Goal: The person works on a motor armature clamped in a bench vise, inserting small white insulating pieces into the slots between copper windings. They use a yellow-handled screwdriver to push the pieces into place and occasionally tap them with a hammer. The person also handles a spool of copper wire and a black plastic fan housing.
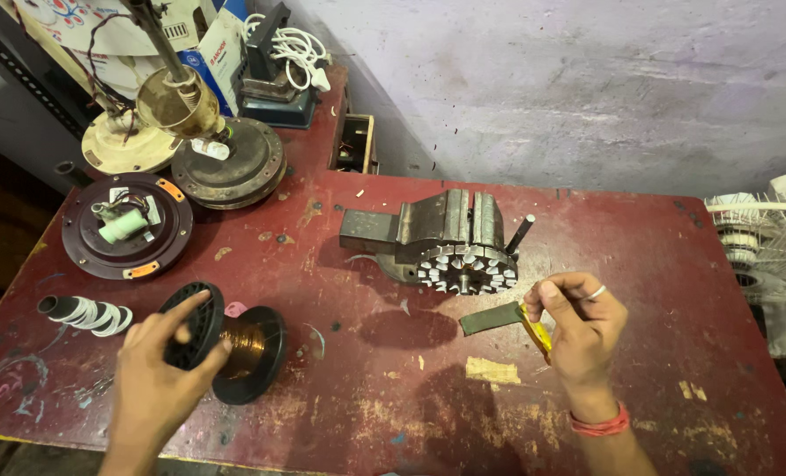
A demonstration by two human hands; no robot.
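My left hand (159,375) grips the near flange of a black spool of copper wire (243,339) lying on its side on the red table (393,388). My right hand (578,330) is raised over the table and pinches a small tool with a yellow handle and a flat dark strip (492,317) pointing left. Just beyond that hand a round toothed stator core (466,267) is clamped in a grey bench vise (437,229).
Dismantled fan motor covers (129,226) and a motor with a rod (226,159) sit at the far left. A roll of white-banded sleeves (85,313) lies left of the spool. A white fan guard (763,242) stands at the right edge. Boxes and a white cable lie behind.
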